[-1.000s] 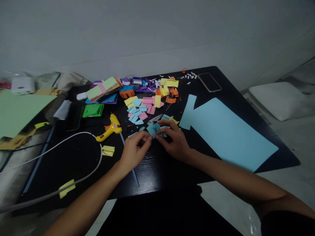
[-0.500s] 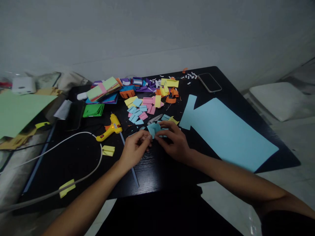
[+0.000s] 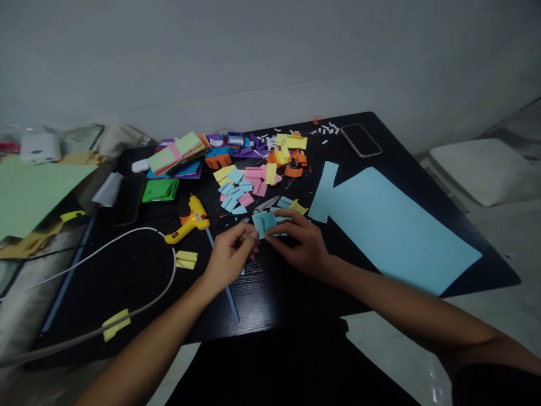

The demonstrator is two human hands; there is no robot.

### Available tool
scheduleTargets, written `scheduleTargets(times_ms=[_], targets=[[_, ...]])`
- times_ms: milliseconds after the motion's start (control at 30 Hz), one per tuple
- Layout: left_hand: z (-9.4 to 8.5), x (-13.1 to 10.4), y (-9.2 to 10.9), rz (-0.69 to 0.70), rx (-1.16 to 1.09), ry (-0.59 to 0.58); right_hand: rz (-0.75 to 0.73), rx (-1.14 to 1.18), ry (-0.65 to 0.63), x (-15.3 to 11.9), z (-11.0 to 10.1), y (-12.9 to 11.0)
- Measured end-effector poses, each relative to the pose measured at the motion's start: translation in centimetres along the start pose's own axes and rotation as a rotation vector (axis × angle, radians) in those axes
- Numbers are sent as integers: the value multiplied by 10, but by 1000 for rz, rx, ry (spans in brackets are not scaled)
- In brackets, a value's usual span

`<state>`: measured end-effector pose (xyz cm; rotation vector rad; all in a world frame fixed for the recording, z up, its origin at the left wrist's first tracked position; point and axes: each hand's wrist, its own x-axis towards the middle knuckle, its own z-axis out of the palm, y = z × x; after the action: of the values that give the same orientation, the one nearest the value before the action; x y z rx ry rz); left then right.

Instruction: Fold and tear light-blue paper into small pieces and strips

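Observation:
A small folded piece of light blue paper (image 3: 264,223) is pinched between both hands, above the near middle of the black table. My left hand (image 3: 230,251) is closed, thumb and fingertips on the paper's left lower edge. From the other side, my right hand (image 3: 302,243) grips its right edge between thumb and fingers. Just beyond the fingers lie grey-bladed scissors (image 3: 267,204), partly hidden by the paper. Small folded blue slips (image 3: 232,197) lie behind them, mixed with pink slips (image 3: 256,177) and yellow ones.
A yellow glue gun (image 3: 192,220) lies left of my left hand, a glue stick beneath it. A white cable (image 3: 174,270) loops across the left side. A large blue sheet (image 3: 397,225) covers the right, with a phone (image 3: 360,140) behind. Stacked coloured paper (image 3: 180,153) sits at the back.
The folded blue paper has turned slightly between my fingers, showing more of its face. A tiny blue scrap now shows below my left hand. Both hands stay in nearly the same place.

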<state>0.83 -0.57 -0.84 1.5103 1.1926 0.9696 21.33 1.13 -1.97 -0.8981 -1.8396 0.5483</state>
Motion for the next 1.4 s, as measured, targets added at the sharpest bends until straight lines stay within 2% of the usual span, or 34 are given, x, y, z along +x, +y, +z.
scheduleTargets(times_ms=[400,700,833,933,1100,1300,1400], targets=[[0,2,8,-37,-40,8,-5,32,-28,-2,1,3],[8,3,8,0,-242,90,10,-24,-19,-2,2,2],[9,0,5,74,-119,80,-15,-68,-14,-3,3,1],[9,-2,5,103,40,127,-52,-64,-16,-4,4,1],[8,-2,9,128,220,154,-19,-48,-35,-6,6,2],[6,0,12,184,319,171,-64,-117,-21,-6,6,1],[7,2,13,205,301,195,-36,-53,-10,-6,6,-2]])
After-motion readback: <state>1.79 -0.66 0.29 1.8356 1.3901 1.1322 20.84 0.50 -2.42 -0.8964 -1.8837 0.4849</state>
